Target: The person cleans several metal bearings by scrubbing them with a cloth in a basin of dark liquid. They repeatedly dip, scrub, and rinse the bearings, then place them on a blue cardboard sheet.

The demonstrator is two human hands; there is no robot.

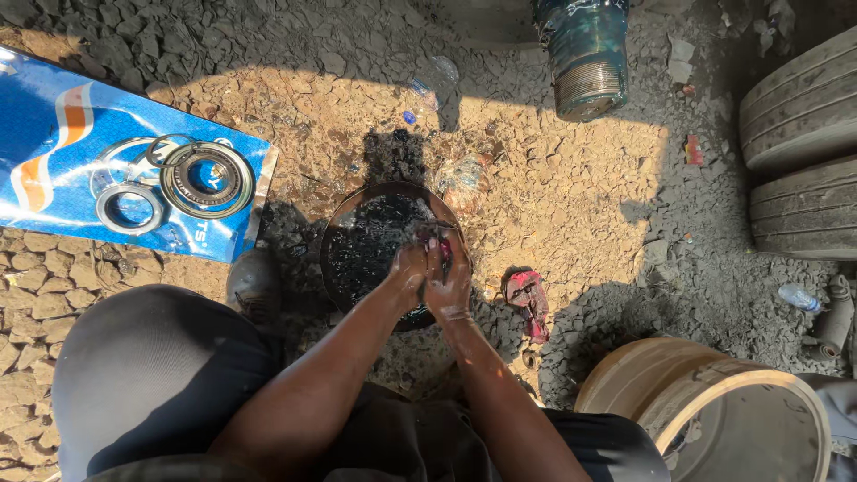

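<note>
1. The left hand (406, 275) and right hand (449, 284) are pressed together at the middle of the frame, over the right edge of a round pan (344, 234) filled with black liquid.
2. Fingers of both hands curl closed around a small dark part (441, 246); what it is I cannot tell.
3. Upper left, a blue sheet (54, 125) carries metal bearing rings (207, 178).
4. Right of the pan, a red rag (527, 299) lies on the gravel.
5. Lower right stands a pale drum (714, 406); tyres (803, 161) fill the right edge.

hands (433, 277) over basin (344, 241), bearings (207, 178) left
</note>
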